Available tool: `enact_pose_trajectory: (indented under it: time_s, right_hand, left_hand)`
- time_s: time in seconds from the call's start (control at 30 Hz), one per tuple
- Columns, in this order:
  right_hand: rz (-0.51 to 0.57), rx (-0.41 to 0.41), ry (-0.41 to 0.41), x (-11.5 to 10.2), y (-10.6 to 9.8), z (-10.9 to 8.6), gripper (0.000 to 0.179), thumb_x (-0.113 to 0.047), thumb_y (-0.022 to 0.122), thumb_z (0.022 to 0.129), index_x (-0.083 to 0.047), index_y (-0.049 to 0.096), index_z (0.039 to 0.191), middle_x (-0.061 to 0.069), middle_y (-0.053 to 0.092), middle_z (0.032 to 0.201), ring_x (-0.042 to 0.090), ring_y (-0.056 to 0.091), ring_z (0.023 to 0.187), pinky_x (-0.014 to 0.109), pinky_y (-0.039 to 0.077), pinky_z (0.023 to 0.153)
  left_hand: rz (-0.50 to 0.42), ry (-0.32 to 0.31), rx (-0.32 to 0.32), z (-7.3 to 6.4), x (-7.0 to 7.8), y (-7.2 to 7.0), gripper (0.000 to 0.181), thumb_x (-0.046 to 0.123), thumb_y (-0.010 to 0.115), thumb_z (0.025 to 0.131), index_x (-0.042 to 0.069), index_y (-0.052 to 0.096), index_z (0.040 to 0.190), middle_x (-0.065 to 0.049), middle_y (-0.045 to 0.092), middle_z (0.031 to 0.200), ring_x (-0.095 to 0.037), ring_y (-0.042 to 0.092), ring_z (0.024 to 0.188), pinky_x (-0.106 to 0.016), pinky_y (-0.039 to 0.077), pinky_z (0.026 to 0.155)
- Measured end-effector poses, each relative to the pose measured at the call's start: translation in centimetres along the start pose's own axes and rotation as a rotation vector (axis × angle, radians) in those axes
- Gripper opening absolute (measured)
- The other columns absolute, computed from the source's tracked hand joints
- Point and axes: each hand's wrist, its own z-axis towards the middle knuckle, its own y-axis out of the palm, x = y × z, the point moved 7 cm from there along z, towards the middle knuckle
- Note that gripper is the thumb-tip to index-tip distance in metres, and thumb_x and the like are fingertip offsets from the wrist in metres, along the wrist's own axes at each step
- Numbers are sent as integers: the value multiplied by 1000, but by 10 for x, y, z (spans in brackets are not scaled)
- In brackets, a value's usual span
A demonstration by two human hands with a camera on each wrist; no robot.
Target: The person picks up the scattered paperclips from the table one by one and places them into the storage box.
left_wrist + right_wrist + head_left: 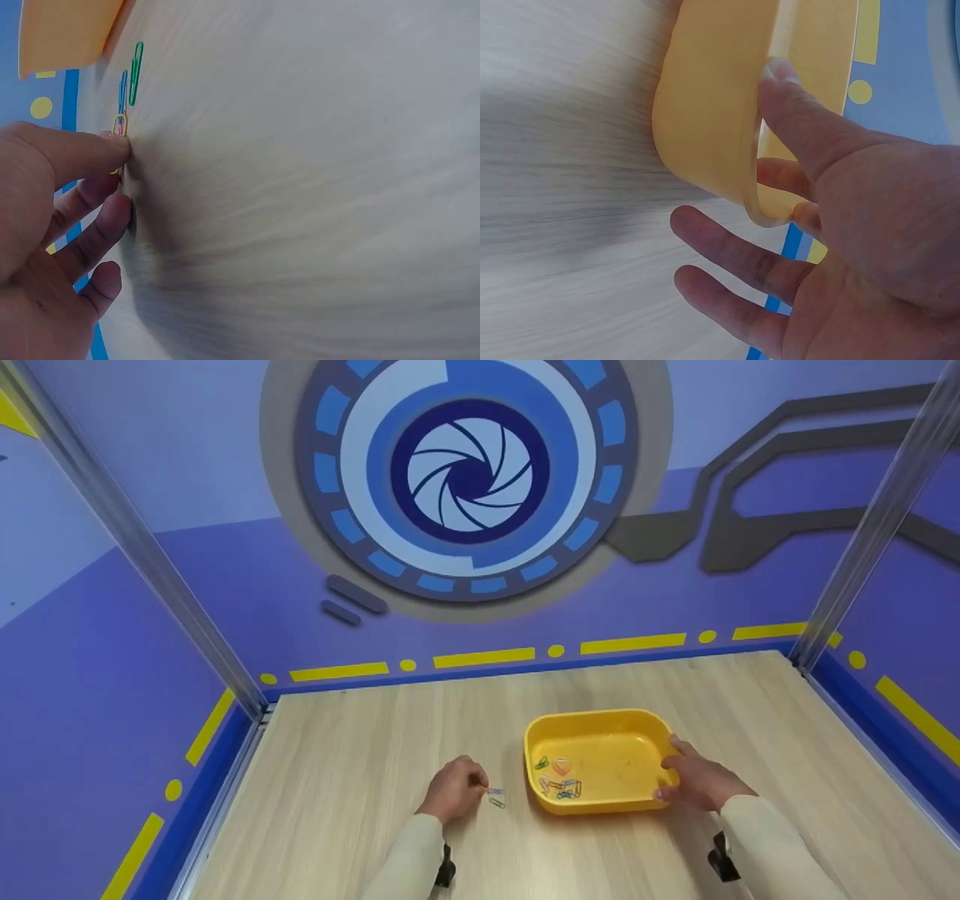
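Note:
My left hand [454,789] is low over the table, left of a yellow plastic tray [611,769]. Its thumb and forefinger pinch a yellow paper clip [120,120], while the other fingers are loosely bent. Just beyond the fingertips lie a blue paper clip [123,91], overlapping a pinkish one in the left wrist view, and a green paper clip [136,73]. At the tray's right end my right hand [701,778] holds the rim between thumb and forefinger, two fingers stretched out below. Several coloured paper clips [556,786] lie in the tray's left part.
The wood-grain table [360,750] is bounded by purple-blue printed panels [225,585] at the back and sides. Metal posts [150,540] stand at its back corners. A dark clip-like piece [445,867] sits at each sleeve cuff.

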Motion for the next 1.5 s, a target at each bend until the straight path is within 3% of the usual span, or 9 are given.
enact_pose_trajectory:
  time_s: [0.27, 0.5, 0.7, 0.93, 1.5]
  right_hand:
    - [126, -12, 59, 5, 0, -2, 97, -51, 70, 69, -15, 22, 144, 15, 1, 153, 49, 28, 124, 67, 23, 96]
    - [41, -7, 19, 2, -1, 0, 89, -53, 70, 67, -11, 35, 138, 14, -2, 154, 49, 25, 127, 65, 24, 97]
    - [22, 0, 10, 0, -1, -1, 86, -51, 70, 69, -9, 38, 136, 14, -1, 154, 49, 24, 128, 65, 25, 97]
    - [-139, 18, -72, -6, 0, 2, 75, -49, 69, 70, -3, 49, 127, 20, 8, 151, 50, 27, 127, 62, 26, 99]
    - [-74, 15, -39, -4, 0, 0, 75, -45, 70, 72, -4, 46, 130, 17, 2, 153, 50, 20, 130, 63, 22, 100]
  left_hand:
    - [-8, -29, -14, -3, 0, 2, 10, 7, 68, 76, 13, 61, 74, 2, 54, 78, -9, 44, 68, -25, 37, 61]
    - [-25, -55, -32, -5, 0, 3, 9, 9, 68, 78, 13, 61, 75, 3, 55, 74, -8, 45, 66, -24, 37, 59]
    - [-14, -66, -50, -6, 0, 4, 8, 10, 64, 82, 13, 60, 76, 6, 53, 72, -9, 45, 66, -25, 36, 58]
    - [-15, -40, -61, -12, 2, 3, 5, 10, 61, 85, 11, 59, 80, 6, 53, 72, -8, 45, 65, -24, 36, 57]
    - [-53, -39, -72, -17, 18, -9, 9, 10, 61, 84, 18, 59, 80, 10, 54, 76, -6, 48, 69, -22, 39, 58]
